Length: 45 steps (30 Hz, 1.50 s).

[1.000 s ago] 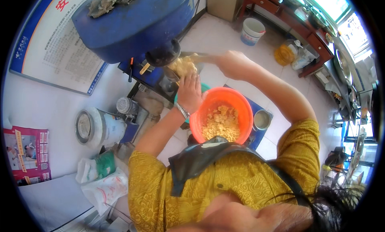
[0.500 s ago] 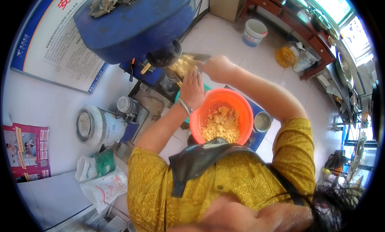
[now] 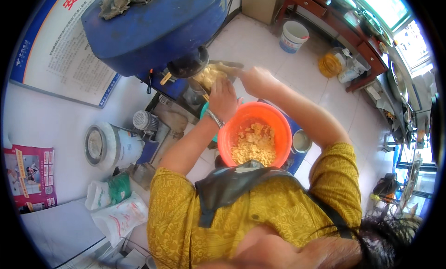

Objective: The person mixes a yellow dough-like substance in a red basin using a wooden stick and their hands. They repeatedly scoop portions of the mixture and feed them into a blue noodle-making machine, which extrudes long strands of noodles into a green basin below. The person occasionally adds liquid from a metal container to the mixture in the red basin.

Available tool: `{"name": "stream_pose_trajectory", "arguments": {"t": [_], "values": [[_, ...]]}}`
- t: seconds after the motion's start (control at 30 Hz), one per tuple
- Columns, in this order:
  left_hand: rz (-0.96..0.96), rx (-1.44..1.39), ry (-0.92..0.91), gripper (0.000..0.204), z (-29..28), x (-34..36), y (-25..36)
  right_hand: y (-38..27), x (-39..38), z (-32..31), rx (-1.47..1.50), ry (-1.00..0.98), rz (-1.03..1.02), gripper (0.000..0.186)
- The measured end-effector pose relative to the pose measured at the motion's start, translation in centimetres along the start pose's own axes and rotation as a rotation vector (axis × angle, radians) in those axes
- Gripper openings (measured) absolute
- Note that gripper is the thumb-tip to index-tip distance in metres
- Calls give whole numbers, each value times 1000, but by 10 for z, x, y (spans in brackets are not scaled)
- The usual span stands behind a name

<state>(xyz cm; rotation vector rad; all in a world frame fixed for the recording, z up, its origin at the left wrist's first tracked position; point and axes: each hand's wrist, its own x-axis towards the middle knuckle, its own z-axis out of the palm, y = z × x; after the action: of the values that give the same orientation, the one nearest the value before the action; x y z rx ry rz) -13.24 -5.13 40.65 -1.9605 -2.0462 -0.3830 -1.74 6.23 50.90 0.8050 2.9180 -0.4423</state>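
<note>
A lump of yellow crumbly dough (image 3: 210, 75) lies at the dark round mouth of a blue machine (image 3: 153, 34). My left hand (image 3: 224, 99), with a bracelet on its wrist, rests against the near side of the dough, its fingers stretched out. Just to the right, my right hand (image 3: 260, 82) is closed around a light brown stick-like tool (image 3: 233, 71), whose far end reaches the dough. Below my hands stands an orange basin (image 3: 222, 146) with yellow crumbs (image 3: 254, 148) in it. A green basin (image 3: 204, 110) shows partly behind my left hand.
A small metal bowl (image 3: 302, 141) is right of the orange basin. White bags (image 3: 120, 218) and a motor (image 3: 146, 121) stand at the left. On the tiled floor are a white bucket (image 3: 293, 36) and a yellow oil jug (image 3: 331, 66), near a red-brown desk (image 3: 344, 29).
The right hand and its tool have shifted slightly right. The left hand stays against the dough, its fingers a little more bent over it. The whole view has drifted slightly.
</note>
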Motion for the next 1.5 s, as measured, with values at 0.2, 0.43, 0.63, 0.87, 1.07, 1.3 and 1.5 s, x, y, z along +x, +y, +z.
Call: {"name": "stream_pose_trajectory", "arguments": {"t": [0.2, 0.43, 0.63, 0.87, 1.07, 1.3, 1.5], "values": [[-41, -6, -9, 70, 9, 2, 4, 7, 20, -5, -46, -10, -119, 43], [-20, 146, -147, 79, 0, 4, 5, -10, 34, -13, -152, -11, -227, 40], [-38, 90, -153, 77, 0, 19, -8, 20, 18, -24, -98, 73, -239, 51], [-13, -203, 88, 48, -9, 3, -32, 5, -49, -35, -208, -67, -116, 62], [-59, -97, 214, 65, -2, -19, -39, -19, -31, -12, -212, -41, -178, 50], [15, -35, 202, 68, -3, -12, -37, -18, -11, 7, -235, 35, -138, 43], [-26, -146, 38, 67, -22, -7, -55, -19, -33, -23, -26, -75, 16, 41]]}}
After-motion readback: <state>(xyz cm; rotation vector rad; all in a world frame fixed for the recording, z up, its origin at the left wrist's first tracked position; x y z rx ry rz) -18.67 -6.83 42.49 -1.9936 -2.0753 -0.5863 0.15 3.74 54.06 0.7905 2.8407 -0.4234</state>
